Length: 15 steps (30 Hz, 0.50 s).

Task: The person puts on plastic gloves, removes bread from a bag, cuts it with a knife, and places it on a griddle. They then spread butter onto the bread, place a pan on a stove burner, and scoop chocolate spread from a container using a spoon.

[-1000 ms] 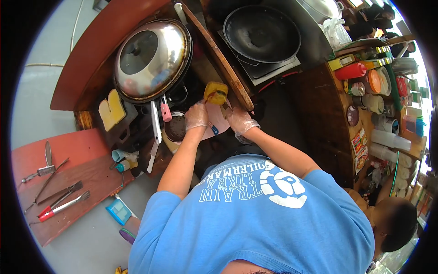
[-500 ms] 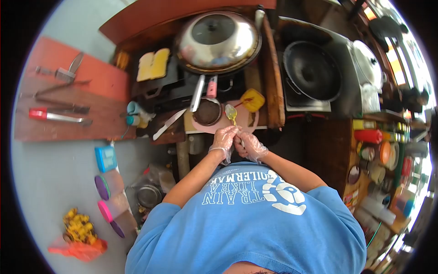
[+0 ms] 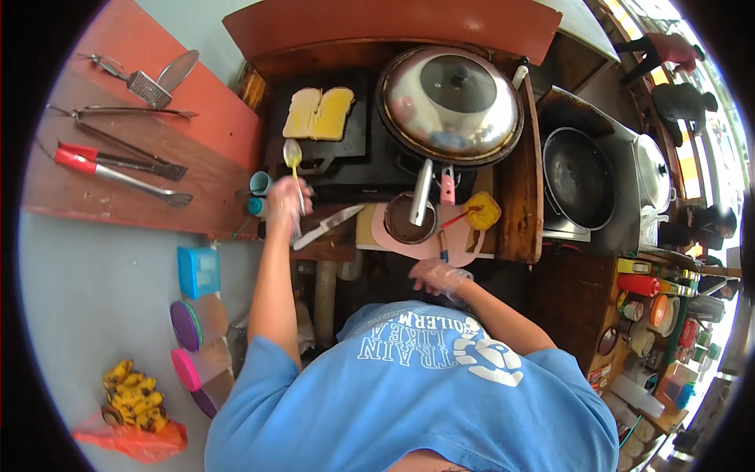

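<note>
My left hand (image 3: 289, 203), in a clear plastic glove, grips a spoon (image 3: 292, 154) with yellow stuff on it. The spoon's bowl is just below two bread slices (image 3: 318, 115) with yellow tops, lying side by side on a dark griddle (image 3: 279, 149). My right hand (image 3: 440, 277), also gloved, is near the front edge of a pink cutting board (image 3: 464, 253), its fingers apart and nothing seen in them. On that board sit a dark round pot (image 3: 410, 219) and a yellow container (image 3: 483, 212) with a red-handled utensil. A knife (image 3: 328, 226) lies to the left.
A large lidded pan (image 3: 440, 102) stands on the stove, its handle pointing at me. Right of a wooden divider (image 3: 521, 189) is a black wok (image 3: 580, 179). Tongs (image 3: 126, 173) and a grater (image 3: 148, 88) lie on the left shelf. Bananas (image 3: 134, 397) are at lower left.
My left hand has carried the spoon left and up toward the bread slices. My right hand has let go of the spoon and moved slightly right. The view has shifted left.
</note>
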Each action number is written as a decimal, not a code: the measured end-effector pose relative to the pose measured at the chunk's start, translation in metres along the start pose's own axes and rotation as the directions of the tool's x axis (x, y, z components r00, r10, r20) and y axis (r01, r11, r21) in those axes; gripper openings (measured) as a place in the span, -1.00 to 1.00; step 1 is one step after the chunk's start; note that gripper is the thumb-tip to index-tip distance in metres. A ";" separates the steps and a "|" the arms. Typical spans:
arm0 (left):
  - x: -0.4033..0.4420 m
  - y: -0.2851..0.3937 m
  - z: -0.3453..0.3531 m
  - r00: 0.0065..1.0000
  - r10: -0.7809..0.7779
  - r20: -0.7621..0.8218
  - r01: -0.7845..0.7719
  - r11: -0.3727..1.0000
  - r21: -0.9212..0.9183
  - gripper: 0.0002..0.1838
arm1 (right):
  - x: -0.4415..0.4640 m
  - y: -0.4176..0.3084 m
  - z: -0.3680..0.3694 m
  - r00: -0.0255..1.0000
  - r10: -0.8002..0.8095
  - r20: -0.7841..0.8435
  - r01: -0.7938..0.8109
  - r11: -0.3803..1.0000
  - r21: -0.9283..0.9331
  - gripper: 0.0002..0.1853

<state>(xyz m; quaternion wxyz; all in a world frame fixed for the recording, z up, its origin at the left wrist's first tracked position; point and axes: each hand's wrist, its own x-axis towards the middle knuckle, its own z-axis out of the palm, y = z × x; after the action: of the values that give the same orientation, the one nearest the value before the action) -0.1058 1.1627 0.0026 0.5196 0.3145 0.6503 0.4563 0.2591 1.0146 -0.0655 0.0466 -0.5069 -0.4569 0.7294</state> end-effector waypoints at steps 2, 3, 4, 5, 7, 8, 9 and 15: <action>0.100 0.026 -0.008 0.997 0.059 0.056 -0.066 0.988 0.141 -0.81 | 0.004 0.005 -0.005 0.993 0.035 -0.113 -0.032 0.999 0.024 -0.65; 0.149 0.037 -0.003 1.000 -0.022 0.010 0.019 0.964 0.265 -0.82 | 0.003 0.007 -0.005 0.978 0.079 -0.194 -0.047 0.985 0.163 -0.65; 0.172 0.051 0.003 1.000 -0.010 0.023 0.001 0.940 0.340 -0.84 | 0.005 0.008 -0.003 0.955 0.135 -0.265 -0.051 0.952 0.301 -0.64; 0.215 0.049 0.000 0.995 -0.079 0.056 0.042 0.870 0.491 -0.83 | 0.008 0.007 0.000 0.952 0.148 -0.268 -0.061 0.949 0.309 -0.64; 0.247 0.061 0.002 0.998 -0.065 -0.010 0.051 0.681 0.730 -0.81 | 0.014 0.004 0.005 0.893 0.254 -0.373 -0.069 0.894 0.442 -0.62; 0.252 0.073 0.002 0.998 -0.015 -0.068 0.068 0.428 0.901 -0.78 | 0.018 0.000 0.009 0.889 0.260 -0.376 -0.071 0.891 0.447 -0.62; 0.217 0.102 0.006 0.995 0.095 -0.044 0.003 0.397 0.918 -0.71 | 0.022 -0.002 0.015 0.864 0.290 -0.411 -0.032 0.848 0.529 -0.61; 0.190 0.101 -0.008 0.921 0.350 0.172 -0.219 0.097 0.971 -0.71 | 0.051 0.004 0.040 0.762 0.226 -0.607 0.282 0.728 0.625 -0.51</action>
<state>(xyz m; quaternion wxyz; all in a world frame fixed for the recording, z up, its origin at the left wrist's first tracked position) -0.1700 1.3672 0.0220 0.0604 0.6688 0.7402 0.0347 0.2052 1.0149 -0.1015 0.3961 -0.6644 -0.1181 0.6227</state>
